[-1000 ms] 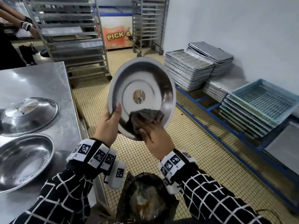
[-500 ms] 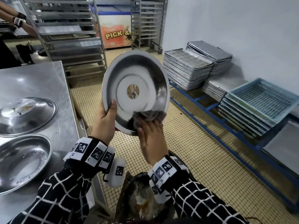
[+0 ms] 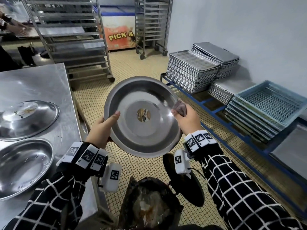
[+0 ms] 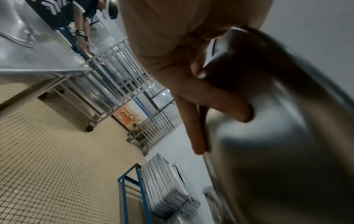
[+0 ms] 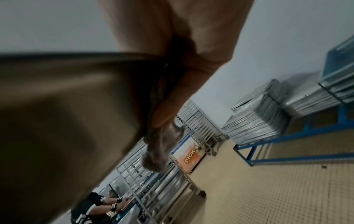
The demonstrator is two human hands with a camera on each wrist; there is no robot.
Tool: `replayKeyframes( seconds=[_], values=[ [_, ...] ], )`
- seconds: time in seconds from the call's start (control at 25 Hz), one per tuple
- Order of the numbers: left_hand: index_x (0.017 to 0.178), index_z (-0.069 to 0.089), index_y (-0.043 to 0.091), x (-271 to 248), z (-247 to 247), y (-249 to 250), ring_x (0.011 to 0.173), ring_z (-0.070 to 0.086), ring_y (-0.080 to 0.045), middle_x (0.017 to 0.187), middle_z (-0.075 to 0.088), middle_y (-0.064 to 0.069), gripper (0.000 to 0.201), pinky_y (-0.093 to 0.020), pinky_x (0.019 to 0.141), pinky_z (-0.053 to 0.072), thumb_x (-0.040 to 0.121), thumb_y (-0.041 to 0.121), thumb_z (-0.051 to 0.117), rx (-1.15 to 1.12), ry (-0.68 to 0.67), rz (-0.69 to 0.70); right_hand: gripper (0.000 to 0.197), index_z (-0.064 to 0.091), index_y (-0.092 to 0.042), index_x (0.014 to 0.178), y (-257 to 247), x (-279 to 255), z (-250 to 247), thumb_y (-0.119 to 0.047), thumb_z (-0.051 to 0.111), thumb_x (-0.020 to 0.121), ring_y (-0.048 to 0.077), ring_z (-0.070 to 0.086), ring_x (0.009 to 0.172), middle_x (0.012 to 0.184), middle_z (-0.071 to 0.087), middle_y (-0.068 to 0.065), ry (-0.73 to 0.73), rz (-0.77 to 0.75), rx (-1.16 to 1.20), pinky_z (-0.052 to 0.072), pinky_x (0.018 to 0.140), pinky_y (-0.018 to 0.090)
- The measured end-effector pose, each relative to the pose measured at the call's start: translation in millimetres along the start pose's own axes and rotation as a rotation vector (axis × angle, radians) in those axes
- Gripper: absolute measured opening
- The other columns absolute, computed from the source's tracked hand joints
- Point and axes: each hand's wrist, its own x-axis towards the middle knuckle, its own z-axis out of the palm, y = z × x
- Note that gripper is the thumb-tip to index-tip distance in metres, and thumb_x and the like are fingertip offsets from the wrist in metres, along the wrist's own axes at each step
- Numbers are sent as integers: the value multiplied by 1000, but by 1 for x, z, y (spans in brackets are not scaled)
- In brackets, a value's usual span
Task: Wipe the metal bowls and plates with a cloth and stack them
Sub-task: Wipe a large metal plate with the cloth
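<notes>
The metal bowl (image 3: pixel 142 117) is held tilted in the air beside the steel table's (image 3: pixel 41 83) right edge, above a dark bin (image 3: pixel 149 206). The left hand (image 3: pixel 101 130) grips its left rim, thumb inside, fingers spread across the blurred underside. The right hand (image 3: pixel 187 120) pinches the cloth (image 3: pixel 180 107) over the right rim; its fingers are mostly hidden behind bowl and cloth. Two more bowls (image 3: pixel 25 165) lie at the table's left edge, cut off by the frame

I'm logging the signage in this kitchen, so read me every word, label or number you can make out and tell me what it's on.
"PICK &": yellow letters on the orange front panel of the chest freezer; the rest is hidden behind a metal trolley rack.
Round sticker in the middle of the held round metal bowl: print too small to read.
Black-and-white square markers on the wristbands: patterns, no words.
</notes>
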Motion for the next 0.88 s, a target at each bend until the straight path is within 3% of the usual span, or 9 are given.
replayKeyframes(
  seconds=[0.16, 0.32, 0.44, 0.52, 0.6, 0.68, 0.76, 0.84, 0.88],
  values=[
    [112, 56, 23, -4, 0, -7, 81, 71, -20, 91, 72, -4, 38, -26, 66, 57, 76, 26, 68, 36, -23, 115, 25, 58, -13, 108, 3, -17, 16, -25, 67, 87, 9, 59, 88, 91, 60, -9, 115, 72, 200, 38, 60, 6],
    [96, 56, 26, -22, 23, -26, 88, 67, -18, 95, 68, -2, 11, -31, 78, 54, 88, 19, 61, 101, -12, 69, 20, 51, -21, 104, -10, -40, 45, -25, 63, 89, 0, 56, 81, 88, 55, -16, 207, 134, 431, 40, 60, 7],
    [88, 53, 22, -24, 26, -28, 81, 67, -22, 92, 66, -6, 14, -38, 72, 56, 92, 9, 54, 25, 79, 30, 10, 51, -24, 103, -17, -47, 54, -30, 52, 96, -6, 53, 76, 84, 55, -18, 130, 152, 474, 40, 57, 10],
    [84, 53, 21, -17, 17, -25, 80, 65, -25, 88, 64, -7, 17, -40, 72, 55, 92, 7, 51, 11, 190, 15, 19, 53, -19, 112, -17, -48, 54, -30, 45, 99, -1, 57, 79, 85, 57, -16, 75, 141, 426, 43, 56, 9],
    [73, 57, 22, -12, 8, -22, 80, 61, -28, 80, 62, -7, 21, -47, 77, 51, 89, 9, 52, 98, 228, 19, 29, 50, -18, 126, -17, -51, 52, -27, 45, 99, 0, 59, 85, 92, 61, -12, 64, 49, 294, 49, 69, 13],
    [69, 56, 24, -13, 5, -17, 78, 57, -26, 76, 59, -6, 23, -41, 75, 50, 88, 10, 52, 209, 219, 41, 38, 44, -26, 136, -16, -59, 58, -27, 47, 98, 2, 57, 103, 118, 60, -5, -78, -145, 120, 49, 94, 29],
    [71, 51, 24, -17, 7, -11, 70, 55, -19, 73, 56, 0, 28, -27, 62, 50, 92, 5, 48, 255, 209, 79, 48, 36, -29, 143, -15, -71, 74, -41, 42, 97, 17, 35, 135, 150, 34, 0, -397, -413, -164, 32, 112, 43],
    [69, 50, 18, -16, 8, -8, 65, 50, -20, 68, 54, -3, 27, -29, 56, 45, 90, 2, 48, 325, 183, 117, 65, 22, -28, 150, -12, -84, 92, -60, 23, 94, 23, 10, 146, 159, 13, 0, -631, -588, -336, 9, 119, 46],
    [68, 51, 16, -15, 8, -7, 66, 50, -21, 68, 54, -6, 24, -32, 58, 45, 88, 2, 48, 366, 176, 125, 69, 15, -29, 152, -8, -87, 100, -64, 12, 92, 23, 5, 147, 160, 10, -1, -634, -611, -352, 3, 120, 45]
  ],
)
